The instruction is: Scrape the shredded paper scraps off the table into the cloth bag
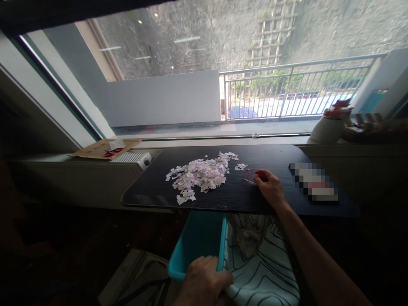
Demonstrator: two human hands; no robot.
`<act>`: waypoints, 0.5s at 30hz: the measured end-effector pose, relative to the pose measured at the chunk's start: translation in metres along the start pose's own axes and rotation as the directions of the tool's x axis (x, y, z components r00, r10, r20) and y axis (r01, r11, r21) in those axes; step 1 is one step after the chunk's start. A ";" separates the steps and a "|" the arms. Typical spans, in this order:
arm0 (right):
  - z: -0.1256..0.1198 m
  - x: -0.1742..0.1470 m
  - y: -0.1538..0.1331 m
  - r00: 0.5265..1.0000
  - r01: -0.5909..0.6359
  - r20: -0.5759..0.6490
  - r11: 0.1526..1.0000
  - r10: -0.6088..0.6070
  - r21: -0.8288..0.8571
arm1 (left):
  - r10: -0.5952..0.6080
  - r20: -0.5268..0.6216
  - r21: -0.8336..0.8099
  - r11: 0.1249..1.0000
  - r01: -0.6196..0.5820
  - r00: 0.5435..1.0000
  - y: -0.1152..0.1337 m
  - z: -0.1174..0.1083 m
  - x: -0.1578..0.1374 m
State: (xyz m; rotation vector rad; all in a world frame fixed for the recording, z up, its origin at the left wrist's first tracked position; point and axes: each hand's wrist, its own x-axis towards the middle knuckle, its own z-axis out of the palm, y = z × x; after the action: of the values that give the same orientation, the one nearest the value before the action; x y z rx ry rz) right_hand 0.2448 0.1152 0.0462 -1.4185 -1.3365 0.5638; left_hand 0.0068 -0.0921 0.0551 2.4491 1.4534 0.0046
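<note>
Small, roughly square white and pinkish paper scraps (pixel 204 172): loose heap mid-table on the black wood-grain table (pixel 149 189). Small separate cluster (pixel 241 167) sits between heap and right hand (pixel 270 187). Right hand pinched on a thin, clear, pink-tinted curved plastic piece (pixel 250 175); can't tell if it touches the tabletop. Left hand (pixel 205 276) clamped on the rim of the turquoise plastic bin (pixel 177 260), beside the pale bin with black wavy lines (pixel 261 276), below the near table edge; can't tell if it grips both rims.

Risks, my read: scraps are light, so a fast stroke or a draught would scatter them. Front clump (pixel 185 196) lies near the edge, so a knock could drop it wide of the bins. Thin plastic may flex and skip over flat scraps if pressed hard. Off-centre pull from the left hand could tilt the turquoise bin or open a gap below the edge, and anything falling there would miss both bins
</note>
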 end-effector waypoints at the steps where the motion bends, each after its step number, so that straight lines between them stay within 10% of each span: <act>1: 0.000 -0.001 0.000 1.000 0.007 0.003 1.000 -0.007 0.002 | 0.018 0.005 0.006 1.000 -0.018 1.000 0.000 0.000 -0.004; 9: 0.002 -0.005 0.002 0.999 -0.010 -0.038 0.990 0.015 0.138 | -0.060 -0.037 0.011 0.998 0.061 0.997 -0.006 -0.005 -0.015; 15: 0.002 0.013 0.011 0.995 0.042 -0.096 0.986 -0.026 0.161 | 0.109 -0.129 0.053 0.993 -0.103 0.986 -0.015 0.003 -0.010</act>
State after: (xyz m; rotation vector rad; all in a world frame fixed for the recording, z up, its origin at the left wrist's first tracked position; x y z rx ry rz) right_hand 0.2513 0.1294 0.0397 -1.2713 -1.2104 0.5644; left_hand -0.0110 -0.0946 0.0496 2.6050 1.3871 0.1602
